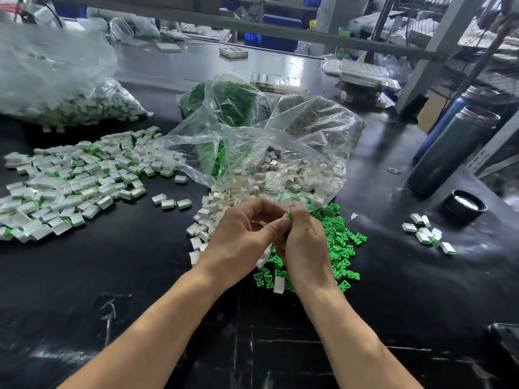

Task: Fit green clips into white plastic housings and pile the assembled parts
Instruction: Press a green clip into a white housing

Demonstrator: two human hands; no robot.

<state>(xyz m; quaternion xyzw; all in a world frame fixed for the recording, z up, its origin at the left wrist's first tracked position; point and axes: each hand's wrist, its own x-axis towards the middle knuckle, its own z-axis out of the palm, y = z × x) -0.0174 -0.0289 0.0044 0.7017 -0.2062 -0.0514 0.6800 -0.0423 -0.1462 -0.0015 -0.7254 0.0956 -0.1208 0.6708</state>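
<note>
1. The left hand (247,237) and the right hand (304,242) meet above the black table (140,276), thumbs touching; the fingers of both are curled.
2. The right hand pinches a green clip (288,215) at its fingertips; what the left hand holds is hidden behind its fingers, I cannot tell.
3. Loose green clips (339,242) lie under and right of the hands; white housings (210,217) spill from a clear bag (252,153) just behind them.
4. The pile of assembled parts (73,181) spreads at the left, well apart from the hands; a few more assembled parts (427,234) lie at the right, near a dark flask (452,153).
</note>
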